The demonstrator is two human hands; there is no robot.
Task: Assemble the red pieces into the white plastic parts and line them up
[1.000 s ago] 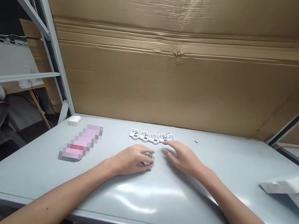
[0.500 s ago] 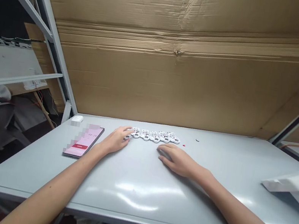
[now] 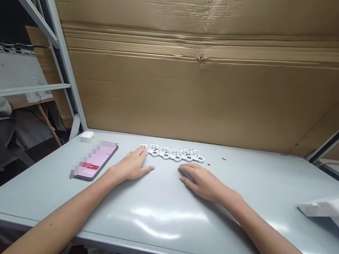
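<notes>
The left hand (image 3: 129,166) is lying open and holding nothing, with its fingers touching the end of a row of small white plastic pieces (image 3: 171,153). The right hand (image 3: 201,182) is lying open and empty on the tabletop (image 3: 257,168), just below the row. A phone (image 3: 96,160) is lying near the left hand, and a big cardboard sheet (image 3: 194,96) is standing behind the tabletop.

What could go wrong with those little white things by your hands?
The left hand is right at the end of the row of white plastic pieces, so a slip might push them out of line. They sit very close together, so one could bump the next. The phone nearby might get knocked too.
</notes>
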